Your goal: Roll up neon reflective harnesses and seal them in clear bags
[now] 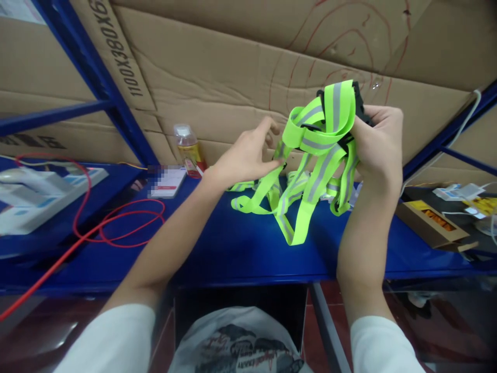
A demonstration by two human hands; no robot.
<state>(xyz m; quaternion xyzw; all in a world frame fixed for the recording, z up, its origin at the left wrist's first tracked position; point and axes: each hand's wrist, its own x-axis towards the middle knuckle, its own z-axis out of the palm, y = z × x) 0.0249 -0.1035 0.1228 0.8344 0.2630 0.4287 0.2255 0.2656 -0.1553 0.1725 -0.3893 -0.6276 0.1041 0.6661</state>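
Observation:
A neon-yellow reflective strap vest [322, 171] with grey stripes and black buckles hangs in loops above the blue table. My right hand [378, 140] is closed round its upper bunched straps and black buckles, holding them up on the right. To the left is my left hand [252, 150], its thumb and curved fingers apart around a gap. Its thumb tip lies close to a hanging strap; whether they touch I cannot tell. Lower loops dangle over the tabletop, and more yellow-green straps show behind, partly hidden by the held ones.
A clear-capped bottle [189, 150] stands by the cardboard wall [209, 67], beside a white card stack [169, 181]. A red cable [83, 235] coils across the blue table [233, 254] at left, near white power strips [58, 197]. An open carton [433, 225] sits at right.

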